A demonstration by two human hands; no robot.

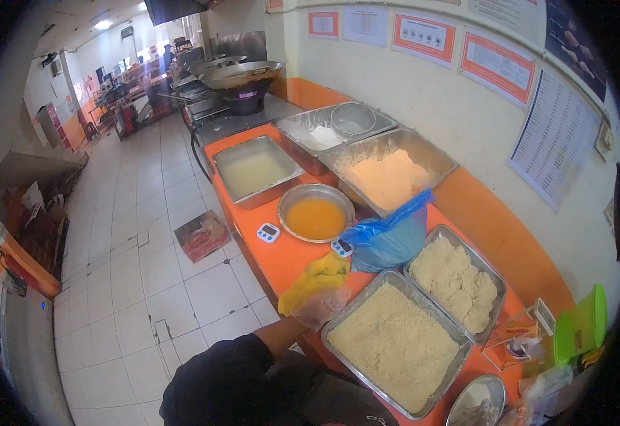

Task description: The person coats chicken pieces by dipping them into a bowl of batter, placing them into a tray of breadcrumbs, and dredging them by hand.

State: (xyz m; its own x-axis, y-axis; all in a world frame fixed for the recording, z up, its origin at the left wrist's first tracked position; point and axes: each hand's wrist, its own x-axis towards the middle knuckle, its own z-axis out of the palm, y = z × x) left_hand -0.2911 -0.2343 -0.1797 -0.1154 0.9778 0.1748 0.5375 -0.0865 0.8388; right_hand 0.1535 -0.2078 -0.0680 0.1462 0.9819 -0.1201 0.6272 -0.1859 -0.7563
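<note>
My left hand, in a clear plastic glove, is at the near left corner of a metal tray of pale crumbs. A crumpled yellow cloth lies right beside it; whether the fingers grip the cloth is not clear. At the bottom right edge, what looks like my right hand, gloved and partly cut off, is beside a round metal bowl. Something floury shows at that bowl, too blurred to name. Beyond the crumb tray stands a smaller metal tray of clumped pale crumbs.
On the orange counter are a blue plastic bag, a bowl of orange liquid, two timers, a pan of cloudy liquid, a pan of orange powder and a pan with white powder and a sieve. A green container stands right.
</note>
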